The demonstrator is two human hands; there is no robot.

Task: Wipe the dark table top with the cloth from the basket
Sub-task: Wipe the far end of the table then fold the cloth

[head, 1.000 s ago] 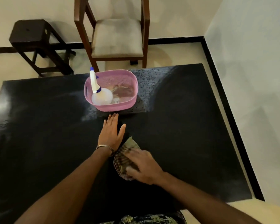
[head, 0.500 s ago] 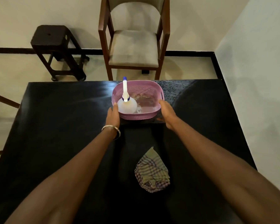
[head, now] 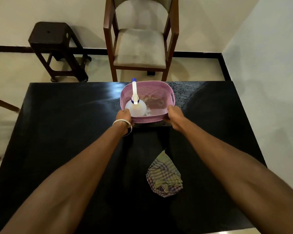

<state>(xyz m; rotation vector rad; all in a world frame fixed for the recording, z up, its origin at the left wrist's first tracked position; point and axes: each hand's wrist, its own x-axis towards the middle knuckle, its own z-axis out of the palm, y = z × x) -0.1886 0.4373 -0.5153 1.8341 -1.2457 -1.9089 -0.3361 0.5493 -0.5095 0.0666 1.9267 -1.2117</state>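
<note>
Cloth [head: 164, 177] lies loose on the dark counter [head: 57, 132], out of the basket [head: 146, 119]. Left grip [head: 123, 115] and right grip [head: 175, 115] clasp the basket's near rim. Droplets remain beyond; wiping judged unfinished.

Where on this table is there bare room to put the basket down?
The left half of the table, left of the left hand, is bare. So is the right side, between the right hand and the table edge. The middle is crowded: basket at the far edge, cloth nearer.
</note>
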